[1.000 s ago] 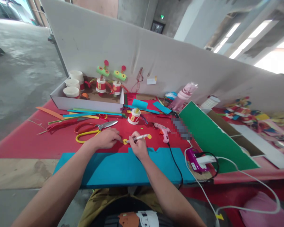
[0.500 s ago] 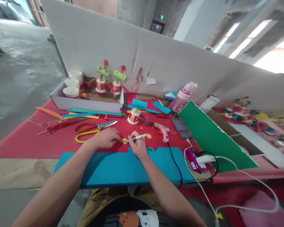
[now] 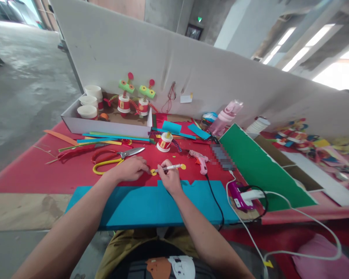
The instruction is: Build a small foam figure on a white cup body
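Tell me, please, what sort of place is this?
It is probably a craft workplace: the right hand holds a pen, a glue gun lies on the red table, and two cup figures stand in a box.

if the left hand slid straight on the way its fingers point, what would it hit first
Most likely the small yellow disc beside the left hand's fingertips, perhaps already touching; then the pen and right hand.
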A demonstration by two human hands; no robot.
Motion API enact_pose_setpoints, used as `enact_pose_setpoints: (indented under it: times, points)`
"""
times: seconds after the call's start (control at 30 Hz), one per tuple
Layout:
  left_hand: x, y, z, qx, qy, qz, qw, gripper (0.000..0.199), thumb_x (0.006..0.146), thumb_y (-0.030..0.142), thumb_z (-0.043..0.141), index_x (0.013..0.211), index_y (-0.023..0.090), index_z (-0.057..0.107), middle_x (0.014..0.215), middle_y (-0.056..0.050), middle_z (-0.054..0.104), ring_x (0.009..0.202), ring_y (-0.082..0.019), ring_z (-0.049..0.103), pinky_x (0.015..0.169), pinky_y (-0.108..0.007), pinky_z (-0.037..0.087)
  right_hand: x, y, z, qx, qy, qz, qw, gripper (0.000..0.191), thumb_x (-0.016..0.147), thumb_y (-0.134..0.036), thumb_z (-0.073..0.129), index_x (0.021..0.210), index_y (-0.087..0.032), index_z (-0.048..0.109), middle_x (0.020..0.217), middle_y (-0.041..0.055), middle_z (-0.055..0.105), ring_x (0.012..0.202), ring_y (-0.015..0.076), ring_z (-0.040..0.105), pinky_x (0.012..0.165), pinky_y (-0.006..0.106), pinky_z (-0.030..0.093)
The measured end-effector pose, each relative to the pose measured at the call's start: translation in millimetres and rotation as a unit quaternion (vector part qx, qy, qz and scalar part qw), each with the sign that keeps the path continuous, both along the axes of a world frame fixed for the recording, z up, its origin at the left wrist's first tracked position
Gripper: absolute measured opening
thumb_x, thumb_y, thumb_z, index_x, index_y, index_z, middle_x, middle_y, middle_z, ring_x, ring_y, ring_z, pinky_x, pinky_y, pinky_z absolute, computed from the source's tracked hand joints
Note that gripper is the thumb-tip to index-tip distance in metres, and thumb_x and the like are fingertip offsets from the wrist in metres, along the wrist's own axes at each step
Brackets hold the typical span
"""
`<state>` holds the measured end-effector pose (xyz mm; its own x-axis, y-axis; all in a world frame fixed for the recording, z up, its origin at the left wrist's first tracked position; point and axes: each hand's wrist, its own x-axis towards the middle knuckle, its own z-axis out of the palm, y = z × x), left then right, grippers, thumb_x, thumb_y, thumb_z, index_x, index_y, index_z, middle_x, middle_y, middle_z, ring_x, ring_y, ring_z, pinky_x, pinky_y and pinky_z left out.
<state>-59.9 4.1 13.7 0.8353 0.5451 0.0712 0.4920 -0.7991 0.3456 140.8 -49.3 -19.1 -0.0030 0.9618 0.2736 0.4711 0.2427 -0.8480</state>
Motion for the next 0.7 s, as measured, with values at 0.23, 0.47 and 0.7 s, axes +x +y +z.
enact_pose_setpoints:
  times: [0.23,0.47,0.7]
  points:
    - [0.5,-1.1,2.4,0.003,0.006,0.002,1.000,0.042,0.078,0.004,0.047,0.101,0.025,0.075,0.084,-0.005,0.069,0.089,-0.020,0.060,0.081,-0.030,0.043,-0.3,0.1,-0.7,-0.002,0.004,0.009,1.000,0.023,0.089,-0.039,0.049,0.072,-0.024,0.043,0.056,-0.0046,0.049,0.052,0.0145,0.051,0.052,0.024,0.036]
    - [1.6,-2.5,6.7,-0.003,0.011,0.002,1.000,0.043,0.077,0.004,0.047,0.101,0.024,0.076,0.085,-0.005,0.069,0.089,-0.020,0.061,0.081,-0.029,0.043,0.3,0.6,-1.8,0.004,0.008,0.017,1.000,0.023,0.090,-0.038,0.049,0.072,-0.024,0.043,0.057,-0.0041,0.050,0.055,0.0151,0.054,0.053,0.023,0.037]
    - [1.1,-2.1,4.4,0.001,0.012,0.002,1.000,0.042,0.079,0.005,0.047,0.101,0.025,0.075,0.086,-0.005,0.069,0.089,-0.020,0.061,0.082,-0.030,0.044,0.5,0.8,-1.1,0.006,0.005,0.003,1.000,0.024,0.089,-0.037,0.049,0.071,-0.024,0.043,0.056,-0.0040,0.051,0.054,0.0148,0.052,0.053,0.024,0.037]
